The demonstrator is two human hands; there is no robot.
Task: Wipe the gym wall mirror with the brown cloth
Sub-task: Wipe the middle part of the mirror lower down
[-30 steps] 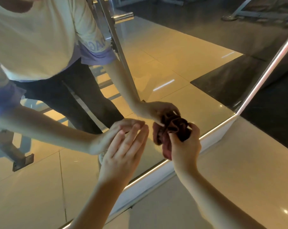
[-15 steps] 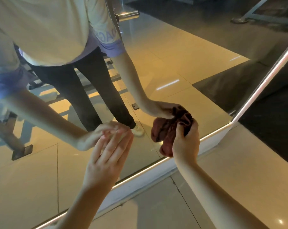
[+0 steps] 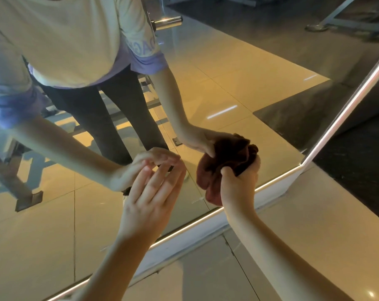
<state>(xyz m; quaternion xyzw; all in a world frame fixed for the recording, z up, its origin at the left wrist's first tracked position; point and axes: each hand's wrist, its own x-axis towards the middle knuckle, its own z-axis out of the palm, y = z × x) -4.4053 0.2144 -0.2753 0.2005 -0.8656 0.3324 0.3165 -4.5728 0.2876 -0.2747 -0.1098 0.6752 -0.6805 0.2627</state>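
Note:
The wall mirror (image 3: 238,88) fills the upper left of the head view, down to a lit strip along its bottom edge. My right hand (image 3: 238,187) grips the bunched brown cloth (image 3: 214,170) and holds it against the glass low on the mirror, near its lower right corner. My left hand (image 3: 151,198) is flat with straight fingers, its fingertips at the glass to the left of the cloth. Both hands and the cloth show again as reflections just above.
A white baseboard (image 3: 184,240) runs under the mirror's lit edge. Glossy beige floor tiles (image 3: 314,224) lie below, with dark matting (image 3: 362,170) at the right. The mirror reflects a person's torso and legs, a metal door handle (image 3: 169,21) and gym equipment frames.
My right hand with the cloth has shifted slightly right and up along the glass, then held near the corner. My left hand slid a little left and stays flat at the glass.

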